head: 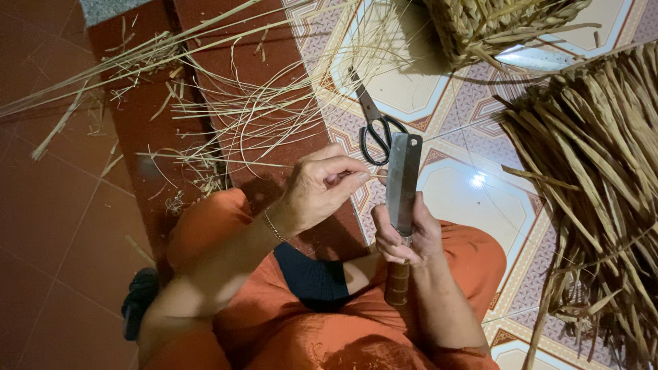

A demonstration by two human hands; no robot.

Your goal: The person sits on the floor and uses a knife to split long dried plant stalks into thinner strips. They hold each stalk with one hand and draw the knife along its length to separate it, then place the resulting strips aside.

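Floor (452,185): glossy patterned tiles are seen beyond both grips, with dull red tiles out past the left grip.
Dried leaf pile (596,178): a broad heap of flat, brownish, papery strips is spread well out to the side of the right grip.
Woven basket (500,24): a coarse plaited piece of thick fibre is set far beyond the right grip, only partly in view.
Loose strands (253,109): pale, thin, wiry fibres are scattered beyond the left grip, fanned across the red tiles.
Cleaver (403,181): a flat rectangular steel blade on a round wooden handle is held upright, blade away from the body. It is judged heavy, rigid and sharp along one edge; it is best taken at the handle, just under the blade.
Scissors (375,127): dark-handled metal shears are laid on the tiles just beyond the cleaver's tip.
Right hand (404,236): the grip is closed firmly around the cleaver where blade meets handle.
Left hand (322,185): the fingers are pinched together on a fine strand (373,176), drawn toward the blade's edge.
Strand: it is judged light, limp and easily snapped or slipped; it is best held close to the blade.
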